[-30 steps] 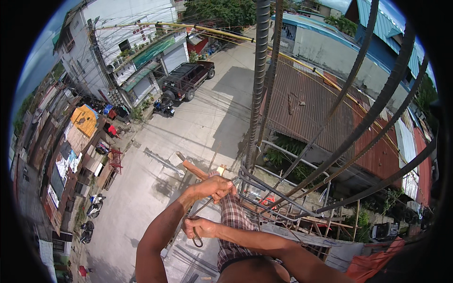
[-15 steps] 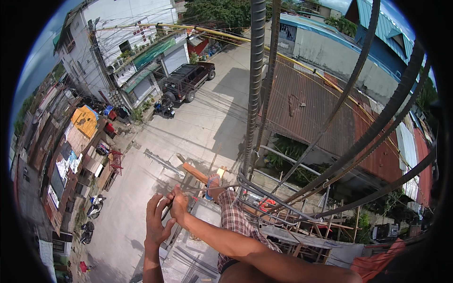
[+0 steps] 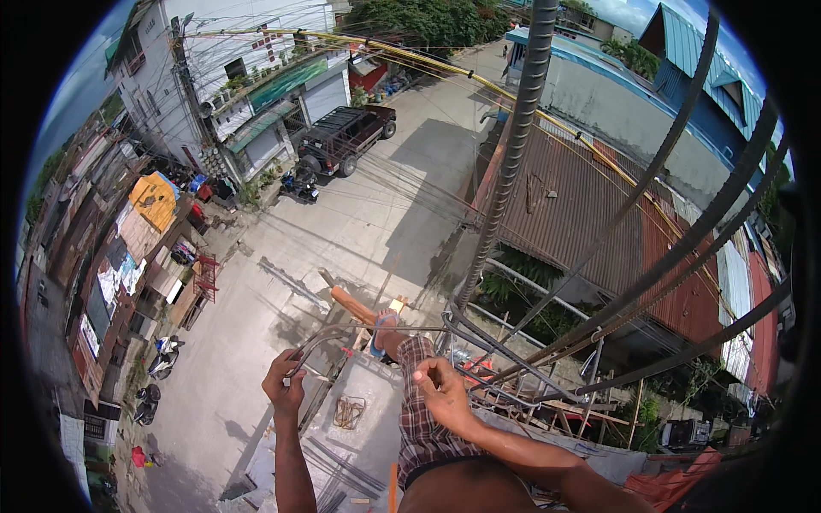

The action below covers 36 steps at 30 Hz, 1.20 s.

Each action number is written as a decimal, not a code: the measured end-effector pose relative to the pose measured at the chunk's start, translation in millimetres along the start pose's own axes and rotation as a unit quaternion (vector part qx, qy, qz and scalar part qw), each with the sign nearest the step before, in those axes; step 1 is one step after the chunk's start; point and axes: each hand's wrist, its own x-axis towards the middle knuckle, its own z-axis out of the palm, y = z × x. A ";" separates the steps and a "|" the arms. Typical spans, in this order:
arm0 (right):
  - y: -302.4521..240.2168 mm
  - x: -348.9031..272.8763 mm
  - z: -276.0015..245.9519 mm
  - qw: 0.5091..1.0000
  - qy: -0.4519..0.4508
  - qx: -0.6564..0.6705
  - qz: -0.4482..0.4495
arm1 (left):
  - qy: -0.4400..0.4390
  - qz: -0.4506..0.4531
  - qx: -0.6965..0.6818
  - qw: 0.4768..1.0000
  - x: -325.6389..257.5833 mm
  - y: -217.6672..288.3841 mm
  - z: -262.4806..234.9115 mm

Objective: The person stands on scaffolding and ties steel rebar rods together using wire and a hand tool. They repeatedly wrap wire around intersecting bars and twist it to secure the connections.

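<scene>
Bent steel rod (image 3: 359,326) spans the space between the person's left side and the reinforcing bars on the right, its long axis running mostly left to right, with a curve that drops toward the near side at its left end. Farthest left, the left hand (image 3: 282,383) is closed around that lowered end, so this is the hand in contact with the rod. From there the rod rises to the far side, bends over, and passes nearly level across a foot in a blue sandal (image 3: 376,343), above a concrete surface (image 3: 363,385) where a small coil of wire (image 3: 348,412) lies. Next to the right, over the plaid shorts (image 3: 423,443), comes the right hand (image 3: 443,395), well apart from the left one and on the near side of the rod, not touching it; its fingers are curled, and whether they pinch anything small cannot be told. This hand is the nearer of the two to the rod's right end. That end reaches the foot of a tall ribbed bar (image 3: 517,145), far of the right hand and slightly right; whether it touches the bar is unclear. Farthest right, a thick slanting bar (image 3: 718,209) leans outward.
</scene>
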 end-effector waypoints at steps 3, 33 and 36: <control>17.1 -33.3 -16.1 0.980 -0.115 -0.083 -0.139 | 0.001 0.006 -0.019 1.000 27.8 -7.0 -5.3; 30.3 71.9 -47.1 0.997 0.033 -0.029 0.071 | -0.071 0.205 0.210 0.953 -62.1 58.7 -40.2; 26.8 73.0 -46.1 0.996 0.017 0.074 -0.045 | -0.129 0.164 0.201 0.957 -117.8 100.9 -14.2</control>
